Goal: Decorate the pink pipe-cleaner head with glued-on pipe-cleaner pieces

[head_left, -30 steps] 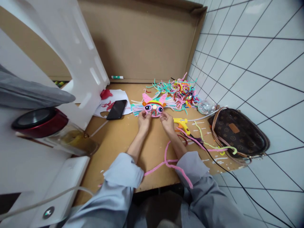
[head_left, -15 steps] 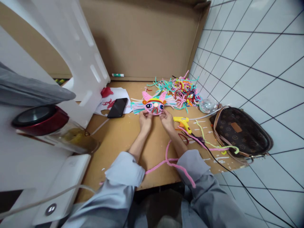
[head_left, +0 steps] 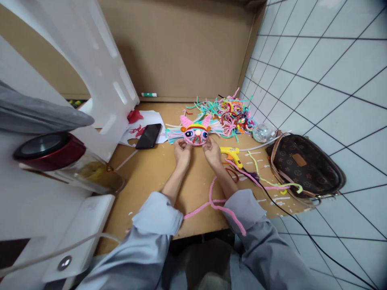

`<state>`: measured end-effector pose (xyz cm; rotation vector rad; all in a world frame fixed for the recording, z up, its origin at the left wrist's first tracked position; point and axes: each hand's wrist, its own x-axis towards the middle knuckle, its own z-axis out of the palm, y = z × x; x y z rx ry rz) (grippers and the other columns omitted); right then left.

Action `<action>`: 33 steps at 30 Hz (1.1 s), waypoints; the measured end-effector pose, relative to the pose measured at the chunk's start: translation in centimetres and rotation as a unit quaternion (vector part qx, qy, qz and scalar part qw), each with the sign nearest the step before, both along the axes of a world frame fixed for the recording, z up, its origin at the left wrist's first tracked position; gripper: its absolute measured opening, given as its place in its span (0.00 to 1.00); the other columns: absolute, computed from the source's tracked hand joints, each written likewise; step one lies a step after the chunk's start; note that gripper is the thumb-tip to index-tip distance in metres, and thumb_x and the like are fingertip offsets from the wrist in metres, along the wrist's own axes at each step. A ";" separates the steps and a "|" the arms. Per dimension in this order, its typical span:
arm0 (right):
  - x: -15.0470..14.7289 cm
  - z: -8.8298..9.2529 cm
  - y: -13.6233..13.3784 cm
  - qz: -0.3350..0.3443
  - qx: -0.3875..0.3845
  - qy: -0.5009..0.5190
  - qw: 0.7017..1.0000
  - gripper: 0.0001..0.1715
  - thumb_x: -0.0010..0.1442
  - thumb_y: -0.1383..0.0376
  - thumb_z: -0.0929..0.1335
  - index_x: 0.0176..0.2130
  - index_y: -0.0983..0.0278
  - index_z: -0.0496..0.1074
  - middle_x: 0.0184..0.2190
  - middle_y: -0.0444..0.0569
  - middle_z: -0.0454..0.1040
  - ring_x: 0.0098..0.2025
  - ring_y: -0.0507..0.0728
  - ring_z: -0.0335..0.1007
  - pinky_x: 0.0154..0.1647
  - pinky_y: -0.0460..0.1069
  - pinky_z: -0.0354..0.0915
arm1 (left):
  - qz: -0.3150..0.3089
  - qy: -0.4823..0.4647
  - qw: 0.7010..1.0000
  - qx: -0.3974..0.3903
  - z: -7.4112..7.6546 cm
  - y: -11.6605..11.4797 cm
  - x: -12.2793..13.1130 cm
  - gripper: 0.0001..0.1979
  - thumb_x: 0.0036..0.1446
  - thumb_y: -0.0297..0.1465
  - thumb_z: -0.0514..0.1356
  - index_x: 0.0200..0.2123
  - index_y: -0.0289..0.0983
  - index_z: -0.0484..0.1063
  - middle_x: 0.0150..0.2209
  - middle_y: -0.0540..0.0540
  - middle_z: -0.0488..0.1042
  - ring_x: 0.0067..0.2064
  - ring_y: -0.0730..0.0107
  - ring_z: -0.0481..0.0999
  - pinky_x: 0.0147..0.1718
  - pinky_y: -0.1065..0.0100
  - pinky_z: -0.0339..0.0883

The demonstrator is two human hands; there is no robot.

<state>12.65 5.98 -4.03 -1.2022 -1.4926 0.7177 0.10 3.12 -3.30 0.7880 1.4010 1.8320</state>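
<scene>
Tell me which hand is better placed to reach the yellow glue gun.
Probably the right hand: the yellow glue gun lies beside it, while the left hand is at the far side of the pink face. Both hold the face, though.

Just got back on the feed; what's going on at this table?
A person's left hand and right hand hold a pink, big-eyed, fuzzy craft face with pink ears by its lower edge. A yellow glue gun lies beside the right hand. Beyond is a tangled pile of multicoloured fuzzy strands; a black rectangular phone lies to the left.
</scene>
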 end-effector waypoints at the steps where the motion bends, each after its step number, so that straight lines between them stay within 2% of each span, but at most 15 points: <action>1: 0.0 0.0 0.0 -0.001 -0.002 -0.003 1.000 0.29 0.53 0.72 0.66 0.55 0.63 0.73 0.41 0.50 0.81 0.36 0.56 0.76 0.49 0.53 0.72 | 0.000 -0.010 1.000 0.008 0.1 0.1 0.0 0.16 0.49 0.26 0.65 0.40 0.41 0.66 0.41 0.47 0.77 0.44 0.67 0.79 0.48 0.65 0.70; 6: -0.3 0.3 0.1 0.007 -0.027 -0.020 0.999 0.30 0.52 0.72 0.66 0.56 0.64 0.73 0.37 0.49 0.80 0.35 0.57 0.76 0.49 0.54 0.72 | -0.025 -0.044 0.998 0.037 0.0 1.1 -0.1 0.20 0.47 0.26 0.68 0.43 0.41 0.66 0.49 0.43 0.77 0.50 0.65 0.79 0.53 0.64 0.71; 11: 0.1 0.6 -0.1 0.010 -0.028 -0.010 1.000 0.33 0.53 0.72 0.65 0.58 0.65 0.72 0.40 0.50 0.79 0.32 0.55 0.74 0.47 0.53 0.73 | -0.036 -0.053 0.997 0.052 -0.2 1.2 0.4 0.22 0.46 0.29 0.71 0.43 0.41 0.66 0.47 0.43 0.76 0.49 0.64 0.79 0.52 0.63 0.72; 16: 0.5 0.9 -0.3 0.000 0.001 -0.018 1.000 0.32 0.53 0.71 0.64 0.58 0.64 0.73 0.42 0.52 0.78 0.34 0.55 0.73 0.48 0.54 0.73 | -0.010 -0.058 0.996 0.073 -0.2 0.5 1.0 0.26 0.45 0.29 0.72 0.45 0.41 0.64 0.48 0.42 0.74 0.48 0.64 0.79 0.50 0.63 0.72; 19: 0.3 0.7 -0.1 0.005 -0.003 -0.029 1.000 0.32 0.52 0.72 0.64 0.56 0.64 0.74 0.43 0.52 0.78 0.34 0.55 0.73 0.49 0.54 0.73 | 0.003 -0.064 0.996 0.058 -0.3 0.2 0.8 0.27 0.44 0.28 0.71 0.45 0.41 0.62 0.47 0.43 0.73 0.46 0.64 0.78 0.49 0.63 0.72; 25: -0.2 0.1 0.5 0.015 0.007 -0.047 0.999 0.34 0.53 0.72 0.64 0.59 0.62 0.73 0.41 0.50 0.79 0.37 0.57 0.73 0.50 0.54 0.73 | -0.023 -0.047 0.998 0.040 -0.1 -0.1 0.3 0.25 0.44 0.27 0.71 0.43 0.41 0.63 0.46 0.44 0.74 0.44 0.68 0.77 0.48 0.65 0.72; 33: -0.3 0.9 -0.3 0.025 -0.032 -0.024 0.999 0.37 0.53 0.72 0.64 0.63 0.64 0.69 0.49 0.54 0.78 0.35 0.54 0.75 0.50 0.55 0.73 | -0.004 -0.056 0.998 0.031 0.0 0.1 0.6 0.22 0.45 0.22 0.66 0.43 0.40 0.63 0.44 0.46 0.74 0.42 0.70 0.77 0.47 0.67 0.71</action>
